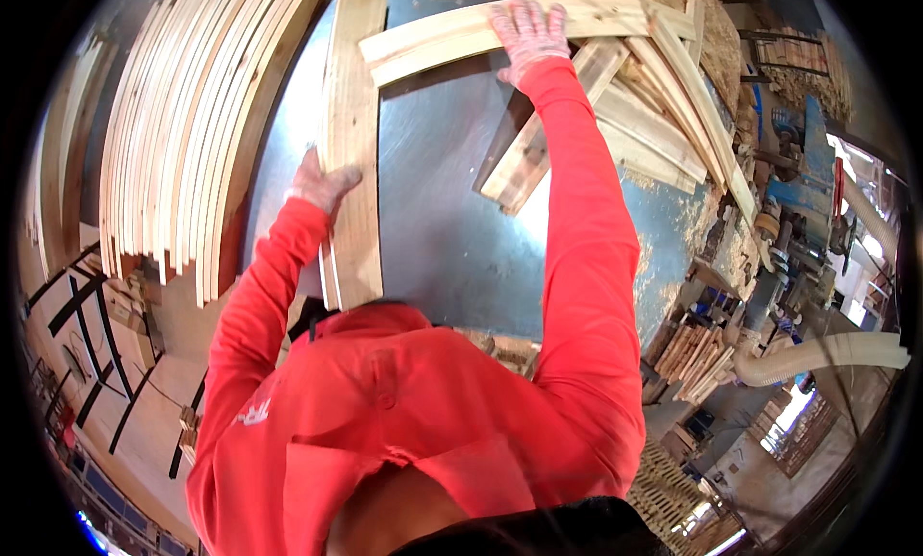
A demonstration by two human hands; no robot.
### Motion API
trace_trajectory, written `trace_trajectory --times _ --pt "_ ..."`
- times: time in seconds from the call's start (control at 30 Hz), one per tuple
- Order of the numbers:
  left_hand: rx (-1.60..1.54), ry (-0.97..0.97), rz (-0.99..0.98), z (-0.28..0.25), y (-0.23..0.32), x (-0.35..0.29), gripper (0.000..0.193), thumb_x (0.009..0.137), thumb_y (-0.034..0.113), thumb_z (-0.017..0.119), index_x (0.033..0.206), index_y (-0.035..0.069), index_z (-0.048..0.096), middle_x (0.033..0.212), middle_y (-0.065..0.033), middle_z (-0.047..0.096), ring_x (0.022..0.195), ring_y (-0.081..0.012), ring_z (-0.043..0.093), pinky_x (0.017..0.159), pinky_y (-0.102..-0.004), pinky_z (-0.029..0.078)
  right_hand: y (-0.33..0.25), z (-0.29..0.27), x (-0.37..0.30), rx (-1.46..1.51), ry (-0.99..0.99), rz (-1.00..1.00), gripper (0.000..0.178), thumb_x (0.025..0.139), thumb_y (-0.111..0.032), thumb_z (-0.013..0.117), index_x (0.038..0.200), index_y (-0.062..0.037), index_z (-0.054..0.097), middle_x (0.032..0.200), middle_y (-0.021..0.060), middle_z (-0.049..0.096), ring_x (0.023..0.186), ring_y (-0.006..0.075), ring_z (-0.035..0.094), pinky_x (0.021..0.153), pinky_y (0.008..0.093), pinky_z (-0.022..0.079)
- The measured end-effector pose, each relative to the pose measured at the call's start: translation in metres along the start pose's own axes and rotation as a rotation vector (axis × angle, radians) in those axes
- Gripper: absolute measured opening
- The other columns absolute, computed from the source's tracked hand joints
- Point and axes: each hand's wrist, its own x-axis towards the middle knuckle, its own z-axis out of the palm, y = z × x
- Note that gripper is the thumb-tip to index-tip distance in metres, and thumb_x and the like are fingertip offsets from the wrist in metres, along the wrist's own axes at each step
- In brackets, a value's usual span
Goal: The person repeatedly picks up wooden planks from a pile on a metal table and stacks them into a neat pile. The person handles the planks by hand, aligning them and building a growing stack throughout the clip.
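Observation:
My left hand point(325, 181) is closed on the left edge of a wide, pale wooden board point(352, 123), its thumb over the top face. That board runs away from my body along the metal tabletop point(447, 210). Farther off, my right hand point(529, 39) grips a second wooden board point(437, 43) lying crosswise. Its fingers reach over the far edge, and the thumb is at the near edge. The left end of this crosswise board meets the first board's right edge. Its right part rests over a loose heap of boards point(654, 123).
A tall, neat stack of long boards point(197, 123) stands at the left. One short board point(538, 152) slants out of the heap toward me. Sawdust point(707, 220) lies at the table's right side, beside blue machinery point(803, 196) and a ribbed hose point(827, 356). Cut wood point(690, 359) is piled at lower right.

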Motion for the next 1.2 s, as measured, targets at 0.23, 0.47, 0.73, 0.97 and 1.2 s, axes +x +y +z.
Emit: trace_trajectory --times 0.23,0.47,0.73,0.97,1.2 --pt "0.18 0.159 0.071 0.024 0.023 0.0 0.046 0.079 0.019 0.075 0.117 0.001 0.057 0.097 -0.0099 0.068 0.087 -0.0196 0.065 0.078 -0.0348 0.053 0.073 0.081 0.053 0.041 0.497 -0.243 0.061 0.075 -0.027 0.073 0.131 -0.0132 0.051 0.123 0.0138 0.061 0.113 0.0341 0.058 0.104 0.0424 0.04" --pt "0.318 0.132 0.169 0.016 0.036 0.026 0.043 0.085 0.028 0.071 0.114 0.001 0.056 0.099 -0.0067 0.066 0.088 -0.0165 0.059 0.08 -0.0308 0.05 -0.022 0.013 -0.043 0.622 0.737 -0.91 0.003 0.071 -0.017 0.059 0.073 -0.0142 0.059 0.077 0.0048 0.057 0.082 0.0233 0.058 0.084 0.0386 0.048" --pt "0.838 0.199 0.234 0.088 0.02 0.015 0.105 0.074 0.035 0.074 0.15 0.002 0.009 0.129 -0.0297 0.05 0.114 -0.0429 0.055 0.096 -0.0416 0.046 -0.019 0.033 -0.089 0.8 0.415 0.699 0.1 0.059 -0.052 0.084 0.136 -0.0041 0.043 0.133 0.0234 0.049 0.123 0.0386 0.048 0.106 0.0453 0.038" --pt "0.747 0.184 0.183 0.039 0.038 0.004 0.096 0.076 0.03 0.073 0.149 0.003 0.017 0.131 -0.0287 0.051 0.118 -0.0395 0.055 0.1 -0.0389 0.043 -0.036 0.073 -0.145 1.026 -0.17 0.897 0.105 0.067 -0.025 0.075 0.149 -0.0062 0.013 0.134 0.0271 0.042 0.124 0.043 0.044 0.105 0.0462 0.039" --pt "0.938 0.146 -0.095 -0.032 0.064 -0.023 0.094 0.077 0.034 0.075 0.149 0.006 0.021 0.141 -0.0209 0.046 0.128 -0.0316 0.048 0.107 -0.0351 0.038 -0.033 0.048 -0.262 0.642 0.25 0.225 0.082 0.064 -0.018 0.076 0.137 -0.006 0.04 0.109 0.0231 0.057 0.094 0.0409 0.059 0.081 0.0511 0.05"
